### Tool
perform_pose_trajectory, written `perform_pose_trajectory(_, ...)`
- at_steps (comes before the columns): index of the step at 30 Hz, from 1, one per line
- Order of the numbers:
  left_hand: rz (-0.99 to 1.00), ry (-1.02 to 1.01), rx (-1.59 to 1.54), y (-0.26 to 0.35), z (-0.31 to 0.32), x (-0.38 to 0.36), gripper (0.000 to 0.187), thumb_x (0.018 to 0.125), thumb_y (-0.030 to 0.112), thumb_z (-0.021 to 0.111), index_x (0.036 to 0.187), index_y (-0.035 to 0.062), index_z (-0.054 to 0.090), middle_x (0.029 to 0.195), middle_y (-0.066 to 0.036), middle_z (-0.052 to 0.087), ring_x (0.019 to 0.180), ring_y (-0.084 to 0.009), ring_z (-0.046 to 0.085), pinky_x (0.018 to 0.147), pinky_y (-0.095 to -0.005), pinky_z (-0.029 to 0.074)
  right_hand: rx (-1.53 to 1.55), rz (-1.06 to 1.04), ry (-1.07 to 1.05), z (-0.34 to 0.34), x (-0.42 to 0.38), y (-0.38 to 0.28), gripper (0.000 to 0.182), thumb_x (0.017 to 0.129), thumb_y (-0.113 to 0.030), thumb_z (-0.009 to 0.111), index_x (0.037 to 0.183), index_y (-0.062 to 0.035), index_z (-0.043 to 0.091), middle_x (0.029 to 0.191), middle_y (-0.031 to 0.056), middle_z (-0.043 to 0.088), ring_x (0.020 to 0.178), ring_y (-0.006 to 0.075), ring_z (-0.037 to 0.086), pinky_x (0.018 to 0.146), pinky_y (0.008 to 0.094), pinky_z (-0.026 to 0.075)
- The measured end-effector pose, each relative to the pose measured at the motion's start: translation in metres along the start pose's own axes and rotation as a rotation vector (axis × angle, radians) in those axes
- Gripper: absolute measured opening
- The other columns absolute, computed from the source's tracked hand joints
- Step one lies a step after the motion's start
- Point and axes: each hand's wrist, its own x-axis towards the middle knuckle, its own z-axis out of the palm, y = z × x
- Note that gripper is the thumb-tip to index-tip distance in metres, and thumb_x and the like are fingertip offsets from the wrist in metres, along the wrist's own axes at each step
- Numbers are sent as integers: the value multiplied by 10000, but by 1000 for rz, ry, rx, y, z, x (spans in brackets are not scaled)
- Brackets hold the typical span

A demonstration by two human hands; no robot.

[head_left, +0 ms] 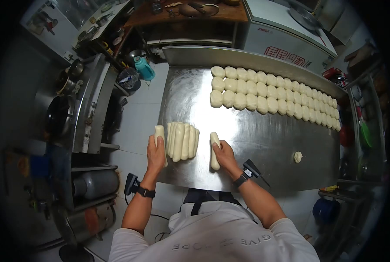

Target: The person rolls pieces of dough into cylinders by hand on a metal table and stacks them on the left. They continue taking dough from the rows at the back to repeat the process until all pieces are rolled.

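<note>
The left dough roll (159,131) lies at the near-left area of the steel table (256,144), gripped by the left hand (155,153) with the thumb over its upper face. The right dough roll (214,163) is gripped by the right hand (224,153), thumb on top, both roll ends projecting past the hand. The hands are apart; between them—just beside the left dough roll—sits a block of dough rolls (182,141), laid side by side; contact with the left dough roll cannot be determined. A small dough piece (297,157) rests well to the right. Three rows of dough balls (282,93) extend along the far right portion. Beyond the table's raised back edge stands a white cabinet (286,48); a teal jug (144,67) stands beyond the table's left side.
</note>
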Motion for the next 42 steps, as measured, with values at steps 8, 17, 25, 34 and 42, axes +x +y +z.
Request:
perform_pose_trajectory(8,-45,-200,140,-90,35,68,363,1058,301,513,1164,-32,612,1092,-241,672,1023,-393,651,924,-476,491,-465,-178,68,57,20,-18,442,921,-293,689,1174,66,641,1017,245,706,893,333,704,823,405,555)
perform_pose_trajectory(17,-91,-301,50,-84,30,65,408,1032,260,574,1309,-39,596,1194,-202,678,1116,-326,657,969,-425,513,-3,97,157,72,0,-36,573,891,-238,772,1307,88,552,1202,208,681,1064,242,684,891,366,568)
perform_pose_trajectory(25,-488,-581,-581,-59,19,80,428,999,287,696,1264,-41,628,1130,-164,707,1009,-222,702,864,-346,579,452,234,-162,67,16,-35,595,888,-262,797,1338,48,561,1254,184,665,1129,234,663,974,360,526)
perform_pose_trajectory(34,-380,-565,-598,-67,21,73,501,959,217,754,1339,-29,539,1211,-163,654,1084,-233,670,918,-360,572,273,17,-21,77,14,-38,625,876,-187,789,1395,25,511,1254,130,636,1175,219,608,1044,357,479)
perform_pose_trajectory(42,-308,-564,-567,-31,26,132,552,939,192,773,1367,-35,507,1254,-168,631,1133,-233,646,956,-370,561,405,20,45,76,59,-81,586,892,-124,764,1390,28,495,1242,134,635,1152,204,618,1013,346,501)
